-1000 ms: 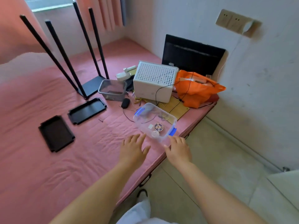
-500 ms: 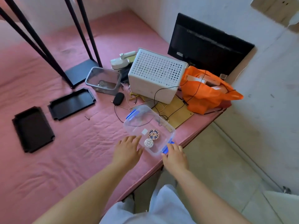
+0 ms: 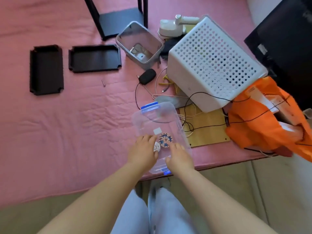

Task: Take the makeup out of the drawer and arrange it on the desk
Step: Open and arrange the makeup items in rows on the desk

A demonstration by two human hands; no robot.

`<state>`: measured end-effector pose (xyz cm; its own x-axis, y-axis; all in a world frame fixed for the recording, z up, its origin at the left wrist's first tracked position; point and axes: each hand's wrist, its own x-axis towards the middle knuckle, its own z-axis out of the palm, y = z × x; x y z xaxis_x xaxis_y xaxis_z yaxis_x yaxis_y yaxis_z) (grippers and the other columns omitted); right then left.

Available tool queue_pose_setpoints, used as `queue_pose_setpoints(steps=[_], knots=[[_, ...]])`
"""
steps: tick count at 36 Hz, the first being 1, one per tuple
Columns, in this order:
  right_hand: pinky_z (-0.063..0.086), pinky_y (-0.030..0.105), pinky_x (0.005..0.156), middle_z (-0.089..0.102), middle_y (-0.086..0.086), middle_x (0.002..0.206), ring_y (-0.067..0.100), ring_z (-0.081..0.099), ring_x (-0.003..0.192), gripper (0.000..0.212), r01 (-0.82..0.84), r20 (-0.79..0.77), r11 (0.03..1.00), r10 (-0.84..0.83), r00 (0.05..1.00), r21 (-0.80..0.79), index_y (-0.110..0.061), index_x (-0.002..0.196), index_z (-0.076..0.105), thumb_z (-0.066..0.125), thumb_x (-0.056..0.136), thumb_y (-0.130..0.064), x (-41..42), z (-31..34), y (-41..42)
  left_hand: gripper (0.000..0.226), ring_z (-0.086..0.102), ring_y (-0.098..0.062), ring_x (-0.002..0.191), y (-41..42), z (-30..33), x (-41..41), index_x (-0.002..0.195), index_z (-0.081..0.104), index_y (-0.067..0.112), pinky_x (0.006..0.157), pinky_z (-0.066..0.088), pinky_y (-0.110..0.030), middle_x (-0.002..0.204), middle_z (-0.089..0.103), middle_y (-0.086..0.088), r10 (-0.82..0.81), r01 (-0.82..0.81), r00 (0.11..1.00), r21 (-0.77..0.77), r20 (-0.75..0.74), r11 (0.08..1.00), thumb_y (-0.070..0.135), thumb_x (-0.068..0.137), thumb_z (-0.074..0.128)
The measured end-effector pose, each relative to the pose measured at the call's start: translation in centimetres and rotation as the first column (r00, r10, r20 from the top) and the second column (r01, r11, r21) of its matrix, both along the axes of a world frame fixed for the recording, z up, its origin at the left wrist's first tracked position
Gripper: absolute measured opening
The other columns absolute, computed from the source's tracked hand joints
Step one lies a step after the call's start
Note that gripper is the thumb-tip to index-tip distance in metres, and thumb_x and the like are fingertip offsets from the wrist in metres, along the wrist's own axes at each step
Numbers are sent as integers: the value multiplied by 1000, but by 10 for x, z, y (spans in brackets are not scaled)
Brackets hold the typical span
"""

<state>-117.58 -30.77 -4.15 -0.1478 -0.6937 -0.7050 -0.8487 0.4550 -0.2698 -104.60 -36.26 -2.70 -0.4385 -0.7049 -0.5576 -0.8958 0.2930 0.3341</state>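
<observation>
Hands over a clear lidded box (image 3: 160,130) that sits at the near edge of the pink-covered worktop (image 3: 67,124) — left hand (image 3: 143,152) lies flat on the lid with fingers relaxed, gripping nothing; right hand (image 3: 179,157) rests beside it on the lid, fingers loosely spread, also gripping nothing. Blue latches show at the far end (image 3: 150,105) and the near end (image 3: 167,173) of the box. Step in hand, as I judge it: getting the lid off. Best to release both latches first, steady the box with one hand and lift the lid level — the box overhangs the worktop edge slightly and could tip. Inside the box: a round blue-patterned compact (image 3: 166,140), a smaller white round case (image 3: 156,147) partly under the left fingers, and a pale square label or pad (image 3: 157,131). A grey bin (image 3: 139,43) farther back holds a few small items, too blurred to name. A white perforated basket (image 3: 214,63) lies on its side; contents hidden.
</observation>
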Motion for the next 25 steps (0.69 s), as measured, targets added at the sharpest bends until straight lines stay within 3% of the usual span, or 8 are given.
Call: queue_pose_setpoints(steps=[14, 19, 25], knots=[[38, 35, 98, 39, 3, 137, 24, 36, 127, 51, -86, 0, 993, 86, 996, 81, -20, 139, 33, 49, 90, -17, -17, -118, -11, 46, 46, -30, 115, 9, -114, -23, 133, 41, 17, 91, 40, -37, 134, 42, -5, 100, -104, 994, 197, 30, 975, 17, 87, 46], [35, 33, 99, 39, 6, 137, 25, 37, 126, 51, -95, -9, 992, 96, 995, 88, -16, 138, 33, 50, 89, -16, -17, -146, -16, 43, 39, -27, 123, 5, -139, -34, 131, 41, 14, 91, 40, -36, 136, 38, -6, 25, -53, 987, 173, 161, 983, 13, 89, 48], [38, 31, 95, 34, 3, 140, 22, 32, 129, 54, -259, -92, 965, 253, 963, -52, -19, 135, 36, 53, 84, -11, -20, -171, -32, 31, 31, -33, 130, -4, -175, -45, 126, 42, 9, 89, 44, -41, 135, 35, -14, -32, -22, 956, 178, 292, 984, 12, 96, 37]])
